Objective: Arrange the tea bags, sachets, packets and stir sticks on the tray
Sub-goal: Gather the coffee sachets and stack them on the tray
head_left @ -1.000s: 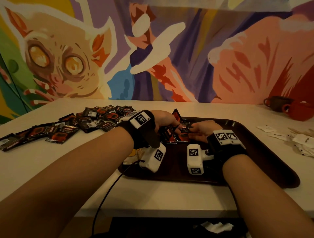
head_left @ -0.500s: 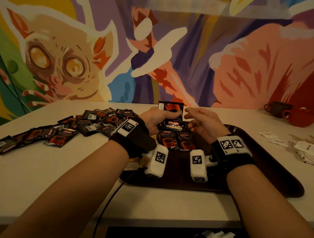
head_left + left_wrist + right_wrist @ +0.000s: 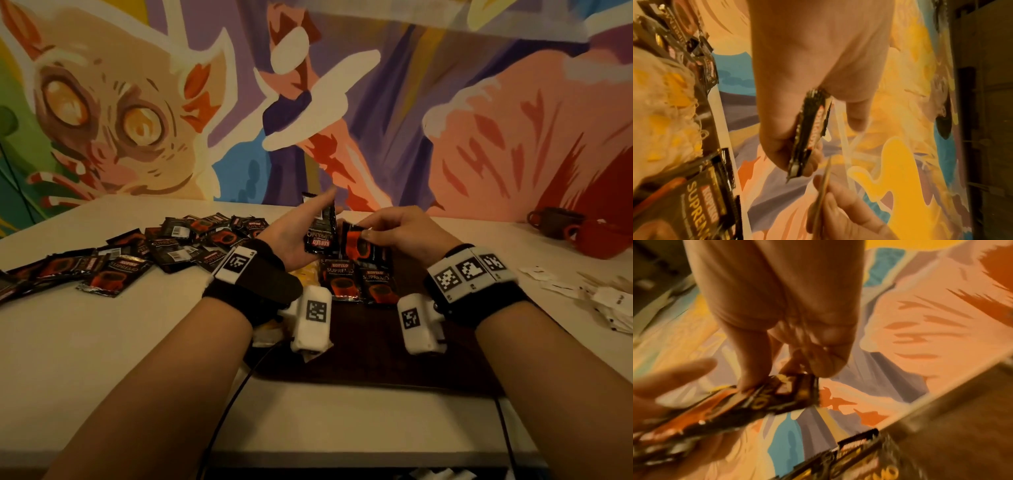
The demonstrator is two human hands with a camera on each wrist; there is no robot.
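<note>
Above the far part of the dark brown tray [image 3: 376, 363], my left hand [image 3: 317, 219] grips a small stack of black coffee sachets [image 3: 320, 233], seen edge-on in the left wrist view [image 3: 809, 134]. Just right of it, my right hand [image 3: 364, 234] pinches a single black-and-red sachet [image 3: 359, 246] by its top edge [image 3: 777, 397]. Two more sachets [image 3: 340, 281] lie side by side on the tray under the hands. Yellow packets [image 3: 303, 274] show partly behind my left wrist.
A loose pile of the same sachets [image 3: 137, 253] covers the table to the left. White sachets [image 3: 613, 301] and stir sticks [image 3: 596, 279] lie at the right edge. A brown cup [image 3: 551, 222] and a red cup [image 3: 599, 241] stand at the back right.
Both hands rose from the tray. The left hand lifted the stack upright, and the right hand, empty half a second ago, now pinches one sachet beside it.
</note>
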